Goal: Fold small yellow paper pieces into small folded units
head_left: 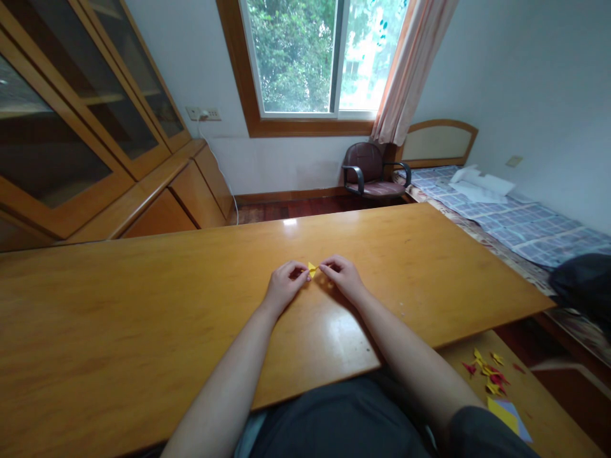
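A small folded piece of yellow paper (312,270) is held between my two hands, just over the wooden table (157,305). My left hand (287,284) pinches its left side with thumb and forefinger. On the other side, the fingertips of my right hand (344,275) are closed on its right end. Its finer folds are too small to make out. Down to the right, on a lower wooden surface (458,356), lie several small folded yellow and red paper figures (487,370), with flat sheets of yellow paper (502,416) near them.
Past the far edge stands a dark red armchair (365,166) below the window (305,57). A bed (520,216) with a checked cover runs along the right, with a black bag-like item (585,286) on it. A glass-fronted cabinet (90,121) fills the left side.
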`<state>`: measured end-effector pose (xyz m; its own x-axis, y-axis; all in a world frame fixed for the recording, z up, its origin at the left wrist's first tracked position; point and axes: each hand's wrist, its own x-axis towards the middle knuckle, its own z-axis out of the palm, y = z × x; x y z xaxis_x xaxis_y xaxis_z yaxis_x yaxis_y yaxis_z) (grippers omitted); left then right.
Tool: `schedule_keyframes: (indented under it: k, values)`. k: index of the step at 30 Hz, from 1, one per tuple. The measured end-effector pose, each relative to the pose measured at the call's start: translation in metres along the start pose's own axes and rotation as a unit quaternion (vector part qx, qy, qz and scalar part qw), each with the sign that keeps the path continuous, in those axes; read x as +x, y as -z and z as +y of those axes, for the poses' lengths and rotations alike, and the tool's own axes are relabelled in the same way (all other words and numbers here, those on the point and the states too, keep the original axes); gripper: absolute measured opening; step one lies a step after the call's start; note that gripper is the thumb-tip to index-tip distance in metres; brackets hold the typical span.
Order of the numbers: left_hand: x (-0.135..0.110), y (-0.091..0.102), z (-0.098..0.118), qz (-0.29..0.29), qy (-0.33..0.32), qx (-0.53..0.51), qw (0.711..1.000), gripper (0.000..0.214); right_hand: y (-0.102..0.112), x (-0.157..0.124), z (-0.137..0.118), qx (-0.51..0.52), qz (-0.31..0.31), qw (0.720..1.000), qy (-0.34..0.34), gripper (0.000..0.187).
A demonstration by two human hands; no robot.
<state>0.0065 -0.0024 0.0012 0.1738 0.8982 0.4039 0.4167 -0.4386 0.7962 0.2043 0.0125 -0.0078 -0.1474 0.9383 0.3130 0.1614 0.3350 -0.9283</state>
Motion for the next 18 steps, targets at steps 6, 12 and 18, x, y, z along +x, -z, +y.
schedule_keyframes:
  k: [6,12,18]
  values:
    - [0.0001,0.0,0.0009,0.006,-0.007,0.012,1.0,0.009,-0.0006,0.0001,0.004,-0.005,0.0,1.0,0.002,0.025]
    - [-0.0003,0.0003,0.0029,0.006,-0.012,0.017,1.0,0.008,-0.0007,0.0008,0.0043,-0.011,0.002,1.0,-0.004,0.028]
    - [0.0,0.0007,0.0042,0.007,-0.01,0.013,1.0,0.008,-0.0003,0.0005,0.0016,-0.012,0.004,1.0,-0.008,0.029]
